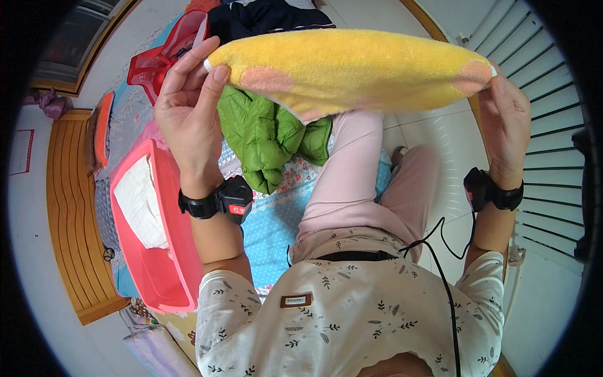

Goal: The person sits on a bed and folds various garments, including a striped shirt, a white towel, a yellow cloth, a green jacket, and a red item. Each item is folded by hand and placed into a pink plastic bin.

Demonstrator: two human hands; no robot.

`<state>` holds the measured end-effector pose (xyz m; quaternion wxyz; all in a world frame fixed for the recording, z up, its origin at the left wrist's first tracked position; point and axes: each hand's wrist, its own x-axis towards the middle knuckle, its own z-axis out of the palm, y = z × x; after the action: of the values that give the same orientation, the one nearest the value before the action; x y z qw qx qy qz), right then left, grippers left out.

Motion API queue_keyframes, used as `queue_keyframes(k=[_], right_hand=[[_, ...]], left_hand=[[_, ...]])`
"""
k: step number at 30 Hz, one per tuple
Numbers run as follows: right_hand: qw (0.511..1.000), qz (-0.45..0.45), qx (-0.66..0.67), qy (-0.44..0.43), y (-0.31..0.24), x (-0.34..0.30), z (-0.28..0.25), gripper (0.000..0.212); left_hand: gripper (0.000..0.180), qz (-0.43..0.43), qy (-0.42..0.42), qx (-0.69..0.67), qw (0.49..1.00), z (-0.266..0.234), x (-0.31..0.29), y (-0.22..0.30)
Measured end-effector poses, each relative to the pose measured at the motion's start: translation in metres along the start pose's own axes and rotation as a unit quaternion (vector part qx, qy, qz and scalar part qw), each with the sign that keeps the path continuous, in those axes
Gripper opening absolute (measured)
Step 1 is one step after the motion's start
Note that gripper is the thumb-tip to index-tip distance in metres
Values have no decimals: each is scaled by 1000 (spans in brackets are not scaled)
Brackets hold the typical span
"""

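Observation:
A yellow towel [364, 66] with pink patches is stretched out in front of me at chest height or above. My left hand [191, 103] pinches its white-edged left corner between thumb and fingers. At the opposite end, my right hand [505, 113] grips the other corner, its fingers partly hidden behind the cloth. The towel's lower edge sags between the two hands. Below it, a green puffer jacket [257, 138] lies crumpled on the bed, partly covered from view by the towel.
To my left stands a pink plastic basin [169, 276] with a folded white cloth [141, 201] inside. Dark clothing [264, 17] and a red mesh bag [151, 69] lie on the far bed. A barred radiator [546, 144] lines the right wall. A black cable [449, 295] runs down my shirt.

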<state>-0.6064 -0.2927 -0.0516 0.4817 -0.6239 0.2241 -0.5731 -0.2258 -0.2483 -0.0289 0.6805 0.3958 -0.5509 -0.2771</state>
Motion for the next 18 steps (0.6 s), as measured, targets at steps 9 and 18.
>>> queue_keyframes(k=[9,18], right_hand=[[982,-17,-188,25,14,0,6,16],[992,23,-120,42,2,-40,11,25]], left_hand=[[25,-51,15,111,992,5,-2,-16],[26,-85,-33,206,974,-13,-52,-11]])
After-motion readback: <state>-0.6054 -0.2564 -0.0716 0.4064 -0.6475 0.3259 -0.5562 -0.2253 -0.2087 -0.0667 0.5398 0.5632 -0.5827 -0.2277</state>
